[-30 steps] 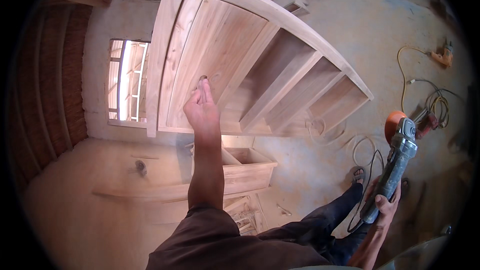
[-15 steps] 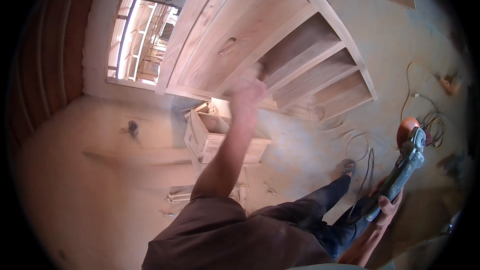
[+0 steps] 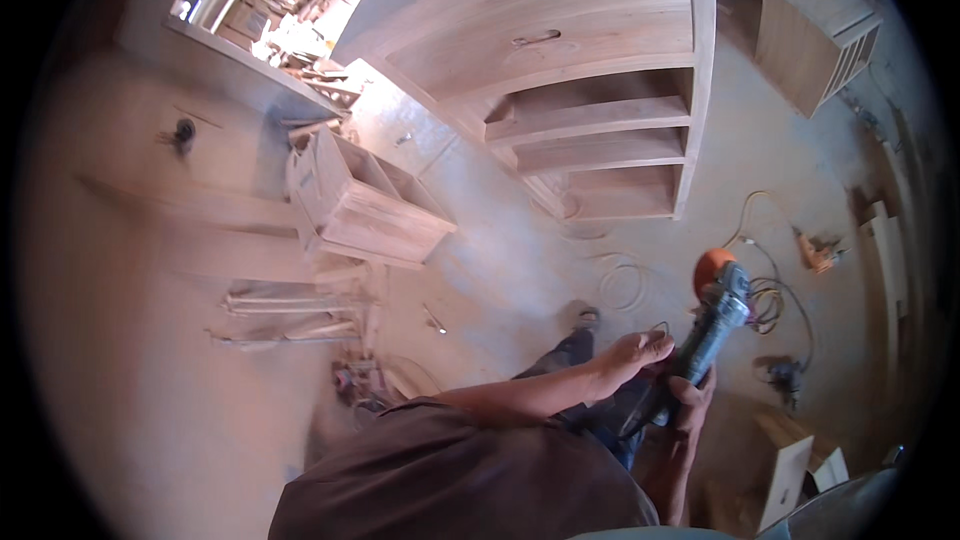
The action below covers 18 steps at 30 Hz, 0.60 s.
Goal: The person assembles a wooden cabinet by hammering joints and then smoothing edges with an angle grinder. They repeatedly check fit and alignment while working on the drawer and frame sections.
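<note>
My right hand (image 3: pixel 690 395) is wrapped around the body of a dark grey-green angle grinder (image 3: pixel 705 340) with an orange disc at its far end. The tool slants upward, away from me. My left hand (image 3: pixel 638 352) is right beside the grinder's left side, its fingers curled and closed. Whether anything is pinched in them, or whether they touch the tool, I cannot make out. Ahead stands a large pale wooden cabinet (image 3: pixel 600 60) with an oval handle cutout and several open compartments.
A small wooden drawer unit (image 3: pixel 385 220) lies at left, near wood strips (image 3: pixel 290 315). Cables (image 3: pixel 768 305), an orange power tool (image 3: pixel 820 253) and a dark power tool (image 3: pixel 785 380) lie on the floor at right. Another wooden cabinet (image 3: pixel 810 40) stands far right. Wooden pieces (image 3: pixel 785 480) are at lower right.
My left hand has come back from the large cabinet's front to the grinder's side. The view has swung rightward; my right hand still holds the grinder.
</note>
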Tool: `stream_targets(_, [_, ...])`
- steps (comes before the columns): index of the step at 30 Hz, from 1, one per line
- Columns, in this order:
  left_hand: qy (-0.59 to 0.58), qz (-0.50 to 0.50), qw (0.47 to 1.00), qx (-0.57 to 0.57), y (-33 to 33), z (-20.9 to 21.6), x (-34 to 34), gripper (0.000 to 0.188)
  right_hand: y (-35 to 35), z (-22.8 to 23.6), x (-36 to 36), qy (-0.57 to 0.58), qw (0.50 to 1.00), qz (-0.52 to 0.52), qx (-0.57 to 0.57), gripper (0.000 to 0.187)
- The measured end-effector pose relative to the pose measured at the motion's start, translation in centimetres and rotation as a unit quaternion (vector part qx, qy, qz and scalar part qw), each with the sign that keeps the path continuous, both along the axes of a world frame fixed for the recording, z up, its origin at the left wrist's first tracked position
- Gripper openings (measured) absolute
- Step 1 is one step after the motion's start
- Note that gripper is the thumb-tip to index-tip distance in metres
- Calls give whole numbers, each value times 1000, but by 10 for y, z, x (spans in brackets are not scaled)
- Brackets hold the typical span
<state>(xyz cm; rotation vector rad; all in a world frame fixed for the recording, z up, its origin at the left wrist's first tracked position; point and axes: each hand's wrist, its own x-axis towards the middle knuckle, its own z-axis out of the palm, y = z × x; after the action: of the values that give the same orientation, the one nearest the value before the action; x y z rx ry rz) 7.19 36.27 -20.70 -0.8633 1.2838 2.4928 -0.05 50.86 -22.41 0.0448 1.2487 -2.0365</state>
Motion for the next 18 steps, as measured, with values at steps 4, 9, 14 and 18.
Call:
stream_targets(4, [47,51,991,119,4,30,4,40,-10,29,24,8,998,53,39,70])
stream_targets(9, [75,39,990,115,-36,66,45,44,-40,67,52,7,985,170,-15,71])
stream_targets(14, [65,135,986,77,-79,52,109,43,-91,88,94,122,947,292,62,69])
stream_targets(18, [97,261,957,85,-113,43,166,35,-153,101,99,405,799,431,113,57])
